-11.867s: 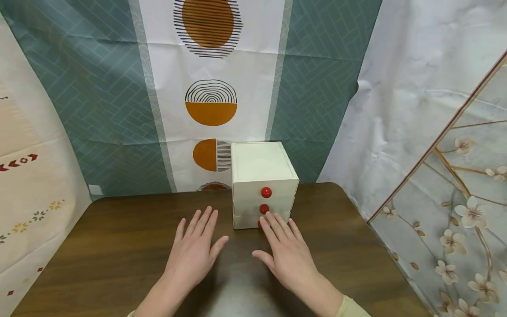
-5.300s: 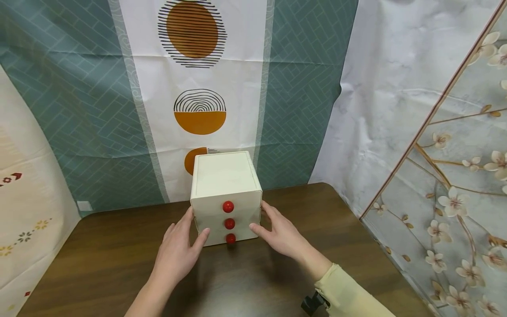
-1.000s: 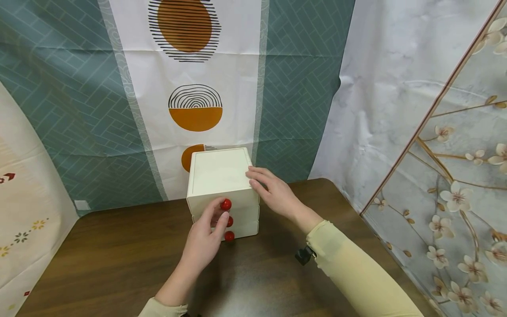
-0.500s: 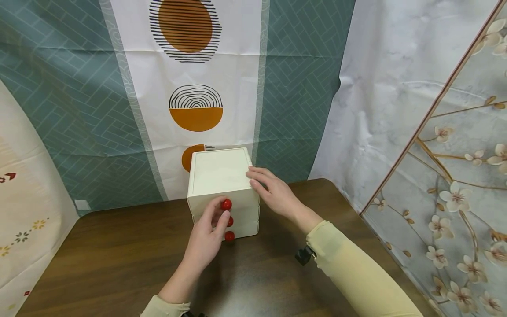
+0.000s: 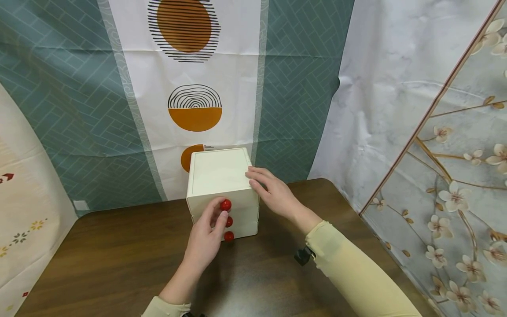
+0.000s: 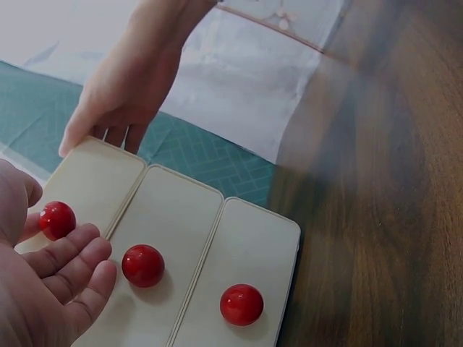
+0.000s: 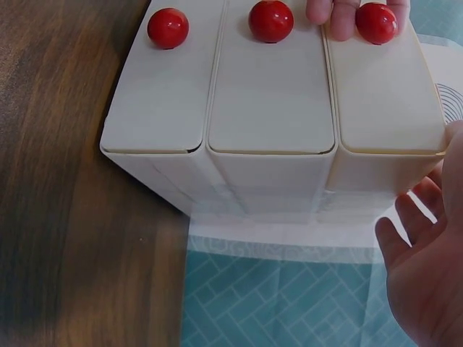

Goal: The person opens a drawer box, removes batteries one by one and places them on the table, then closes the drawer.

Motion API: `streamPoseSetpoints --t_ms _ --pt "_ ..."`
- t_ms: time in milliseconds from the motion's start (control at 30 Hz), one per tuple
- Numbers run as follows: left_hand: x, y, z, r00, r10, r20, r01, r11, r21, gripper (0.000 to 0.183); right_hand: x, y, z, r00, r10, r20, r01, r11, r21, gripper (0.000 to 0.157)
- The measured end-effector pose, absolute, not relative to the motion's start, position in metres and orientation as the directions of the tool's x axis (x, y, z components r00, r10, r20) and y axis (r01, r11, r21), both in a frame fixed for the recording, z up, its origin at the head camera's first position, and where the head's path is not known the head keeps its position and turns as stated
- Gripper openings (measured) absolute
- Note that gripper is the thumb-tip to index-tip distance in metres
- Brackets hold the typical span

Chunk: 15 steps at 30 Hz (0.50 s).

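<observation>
A cream box of three stacked drawers (image 5: 220, 171) stands on the table, each drawer front bearing a round red knob. My left hand (image 5: 203, 240) is at the front, its fingertips pinching the top knob (image 5: 225, 204); its other fingers curl loosely below. In the right wrist view, fingertips show on both sides of that top knob (image 7: 377, 24). The middle knob (image 6: 143, 265) and bottom knob (image 6: 241, 304) are untouched. My right hand (image 5: 277, 193) rests on the box's top right edge, fingers extended over the top.
The brown wooden table (image 5: 119, 255) carries the box near its back edge. Behind hangs a green and white patterned cloth (image 5: 107, 110). A floral grey cloth (image 5: 455, 198) hangs at the right, a cream cloth (image 5: 23, 198) at the left.
Earlier both hands hovered before the box, then held its sides, and it shifted left in view. Since then the left hand went to the top knob, the right to the top edge.
</observation>
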<state>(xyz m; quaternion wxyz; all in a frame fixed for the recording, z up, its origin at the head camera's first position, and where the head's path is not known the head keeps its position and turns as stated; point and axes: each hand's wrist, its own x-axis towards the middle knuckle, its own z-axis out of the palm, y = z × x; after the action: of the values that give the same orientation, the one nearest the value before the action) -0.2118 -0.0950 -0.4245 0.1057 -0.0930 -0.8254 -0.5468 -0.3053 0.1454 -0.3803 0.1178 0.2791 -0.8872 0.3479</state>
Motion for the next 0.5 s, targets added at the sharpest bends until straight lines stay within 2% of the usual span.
streamPoseSetpoints --t_ms 500 --pt "-0.2079 -0.0919 -0.4266 -0.948 0.04 0.315 0.305 0.387 0.87 0.042 -0.3045 0.1467 -0.3762 -0.816 -0.423 0.394 -0.578 0.603 -0.55 0.049"
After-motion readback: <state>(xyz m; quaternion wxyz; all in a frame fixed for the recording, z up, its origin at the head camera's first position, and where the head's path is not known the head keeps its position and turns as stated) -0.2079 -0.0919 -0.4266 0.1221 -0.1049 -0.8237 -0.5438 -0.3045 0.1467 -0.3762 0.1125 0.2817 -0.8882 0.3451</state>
